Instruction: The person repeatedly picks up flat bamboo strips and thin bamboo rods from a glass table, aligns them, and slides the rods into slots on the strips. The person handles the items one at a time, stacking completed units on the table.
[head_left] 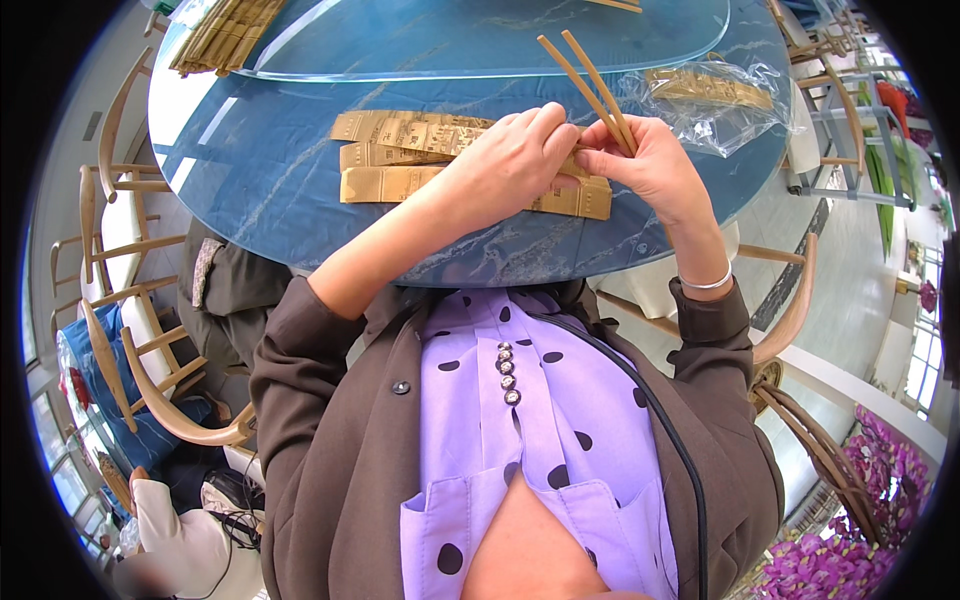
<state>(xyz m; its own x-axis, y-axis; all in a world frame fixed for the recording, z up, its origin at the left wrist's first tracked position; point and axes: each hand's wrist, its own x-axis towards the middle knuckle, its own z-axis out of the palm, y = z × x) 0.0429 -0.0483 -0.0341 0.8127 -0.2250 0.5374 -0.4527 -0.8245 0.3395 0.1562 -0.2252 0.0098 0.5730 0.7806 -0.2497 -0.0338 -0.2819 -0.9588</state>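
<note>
A pair of wooden chopsticks (585, 82) sticks up and away from my right hand (655, 165), which grips their lower ends. My left hand (510, 160) is closed on a tan paper sleeve (585, 195) right beside the right hand, fingertips meeting near the chopstick ends. Both hands hover over the near edge of a round blue marbled table (270, 180). Under and left of the left hand lie several flat tan paper sleeves (400, 155) in a loose stack.
A clear plastic bag (715, 100) with more tan sleeves lies right of my hands. A bundle of chopsticks (215, 35) rests at the far left of the table. A glass turntable (480, 40) covers the middle. Wooden chairs (130, 250) stand around the table.
</note>
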